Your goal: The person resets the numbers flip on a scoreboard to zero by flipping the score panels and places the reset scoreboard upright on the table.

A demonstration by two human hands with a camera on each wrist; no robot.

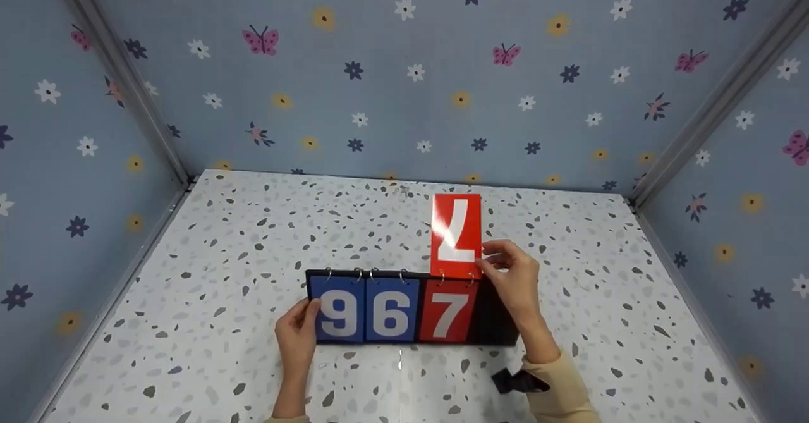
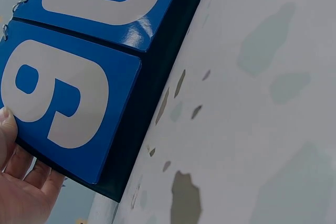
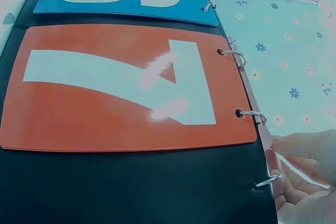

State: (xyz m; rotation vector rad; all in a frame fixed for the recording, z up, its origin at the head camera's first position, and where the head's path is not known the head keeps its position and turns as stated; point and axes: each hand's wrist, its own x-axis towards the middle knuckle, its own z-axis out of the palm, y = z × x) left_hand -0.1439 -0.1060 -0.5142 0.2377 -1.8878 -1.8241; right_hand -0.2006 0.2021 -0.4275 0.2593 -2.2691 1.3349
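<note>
A black flip scoreboard (image 1: pixel 496 318) leans up on the table, with number cards hung on metal rings. From the left come a blue 9 card (image 1: pixel 341 314), a blue 6 card (image 1: pixel 390 315) and a red 7 card (image 1: pixel 447 317); bare black backing fills the right end. Another red card (image 1: pixel 452 220), flipped above the top edge, shows an upside-down 7. My right hand (image 1: pixel 517 277) pinches its lower right edge between thumb and fingers. My left hand (image 2: pixel 26 182) grips the board's left edge, thumb in front beside the 9 and fingers behind.
The speckled white tabletop (image 1: pixel 221 284) carries the board. Blue walls (image 1: pixel 392 43) printed with flowers and butterflies stand at the back and both sides. A small black device (image 1: pixel 518 382) sits by the right sleeve (image 1: pixel 562 391).
</note>
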